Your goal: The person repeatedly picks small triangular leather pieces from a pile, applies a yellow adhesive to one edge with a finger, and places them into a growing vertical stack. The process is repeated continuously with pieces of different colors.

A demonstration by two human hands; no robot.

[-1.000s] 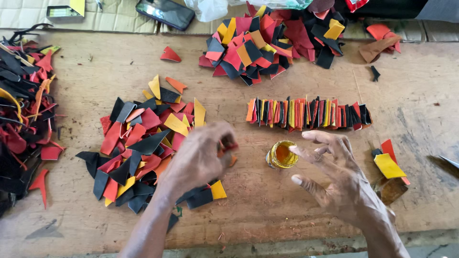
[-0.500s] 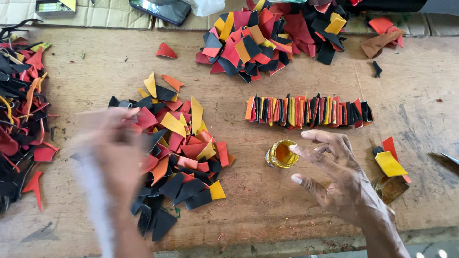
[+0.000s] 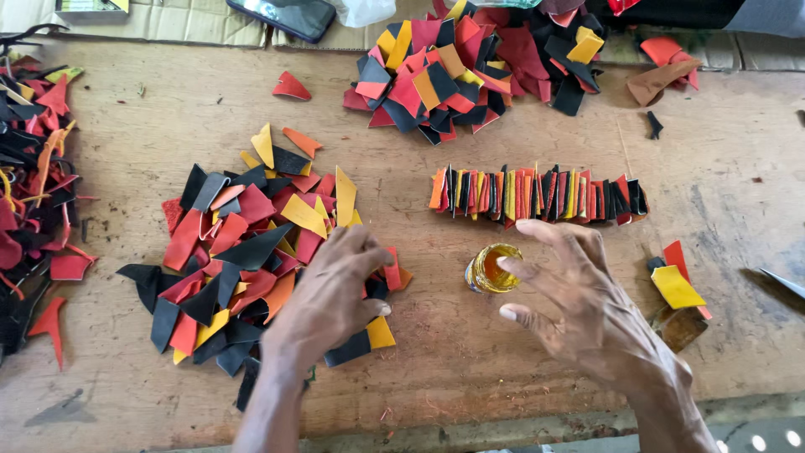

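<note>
Here the left hand (image 3: 335, 289) rests palm-down on the near pile of leather scraps (image 3: 243, 252), fingers curled over the pieces; whether it pinches one is hard to tell. The right hand (image 3: 587, 310) hovers empty, fingers spread, just beside the small pot of yellow glue (image 3: 492, 268). Beyond it a row of pieces set on edge (image 3: 537, 195) already stands on the wooden table (image 3: 168, 109); the near pile and the far heap (image 3: 478, 63) remain loose.

A single head-worn camera looks steeply down, close over the wooden worktable (image 3: 151, 151) and both hands.
</note>
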